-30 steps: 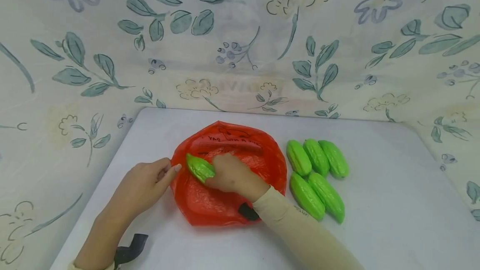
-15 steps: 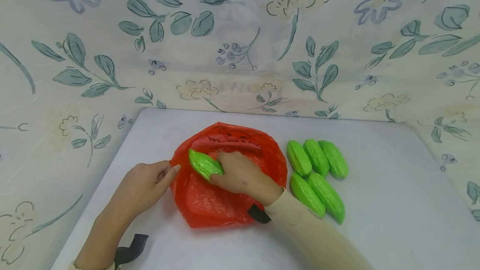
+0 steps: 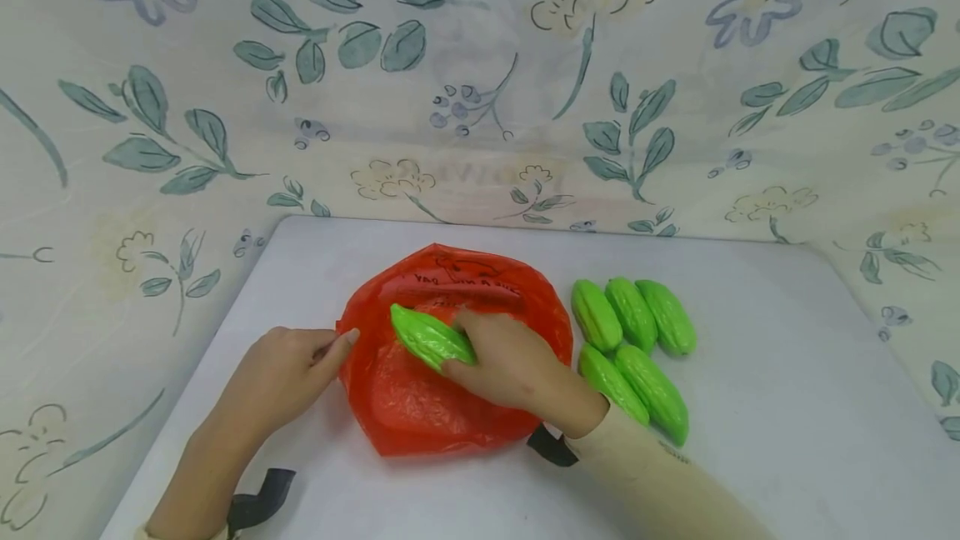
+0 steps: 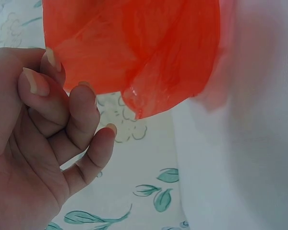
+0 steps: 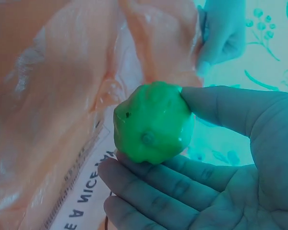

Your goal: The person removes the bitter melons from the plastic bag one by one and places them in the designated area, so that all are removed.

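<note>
A glossy green ridged gourd [image 3: 429,337] with a pointed tip is gripped by my right hand [image 3: 517,361] over the mouth of a red plastic bag [image 3: 408,419]. In the right wrist view the thumb and fingers hold the gourd [image 5: 151,125] around its rounded end, with the bag's printed inside below it. My left hand [image 3: 281,377] pinches the bag's left rim between thumb and forefinger. The left wrist view shows the bag [image 4: 134,43] hanging from that pinch, while the other fingers of the left hand [image 4: 48,120] are loosely curled.
Right of the bag, several more green gourds [image 3: 666,317] lie in two rows on the white table [image 3: 787,373]. Floral cloth [image 3: 480,90] rises behind the table and along its left side. Dark straps [image 3: 261,500] sit at the wrists.
My right hand has drawn back to the right with the gourd still in its grip, and more of the gourd shows. The left hand has stayed at the bag's rim.
</note>
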`<state>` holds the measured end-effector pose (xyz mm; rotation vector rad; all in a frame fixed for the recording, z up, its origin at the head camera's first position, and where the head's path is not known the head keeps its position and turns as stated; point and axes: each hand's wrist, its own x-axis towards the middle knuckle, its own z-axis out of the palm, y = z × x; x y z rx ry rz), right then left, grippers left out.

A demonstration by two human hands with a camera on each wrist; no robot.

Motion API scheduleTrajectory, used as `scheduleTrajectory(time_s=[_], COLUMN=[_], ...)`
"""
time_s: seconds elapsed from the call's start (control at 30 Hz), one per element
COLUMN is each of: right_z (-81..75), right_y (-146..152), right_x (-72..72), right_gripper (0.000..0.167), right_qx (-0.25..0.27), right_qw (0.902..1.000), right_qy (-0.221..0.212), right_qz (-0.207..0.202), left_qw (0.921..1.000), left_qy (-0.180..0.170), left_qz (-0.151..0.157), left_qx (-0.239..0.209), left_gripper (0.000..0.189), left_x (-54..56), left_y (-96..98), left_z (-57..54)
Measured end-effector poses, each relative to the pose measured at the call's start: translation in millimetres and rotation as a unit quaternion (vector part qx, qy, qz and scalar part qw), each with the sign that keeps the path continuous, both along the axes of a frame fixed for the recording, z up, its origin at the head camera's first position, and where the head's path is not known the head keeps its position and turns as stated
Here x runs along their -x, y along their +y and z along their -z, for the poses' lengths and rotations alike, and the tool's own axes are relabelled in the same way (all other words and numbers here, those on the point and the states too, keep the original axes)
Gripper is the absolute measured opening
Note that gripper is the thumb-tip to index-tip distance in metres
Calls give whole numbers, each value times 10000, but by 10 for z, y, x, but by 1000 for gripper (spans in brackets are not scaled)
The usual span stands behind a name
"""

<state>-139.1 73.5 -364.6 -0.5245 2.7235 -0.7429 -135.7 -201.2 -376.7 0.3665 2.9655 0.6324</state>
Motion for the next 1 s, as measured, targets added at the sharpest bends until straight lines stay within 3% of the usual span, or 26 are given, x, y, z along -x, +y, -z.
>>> scheduleTrajectory(time_s=[0.43, 0.8, 1.0], right_z=[20, -25, -43], right_y=[429, 755, 1012], right_x=[-273, -472, -586], right_gripper=[43, 50, 48], right_qx=[475, 571, 478], right_qw=[9966, 9915, 9897], right_qy=[669, 760, 823], right_qz=[71, 884, 1067], left_qw=[10000, 9999, 9999], left_qy=[-21, 88, 70], left_qz=[6, -2, -29], left_qx=[-32, -116, -96], left_gripper=[29, 26, 26], left_x=[4, 2, 1], left_y=[6, -9, 2], left_z=[4, 34, 33])
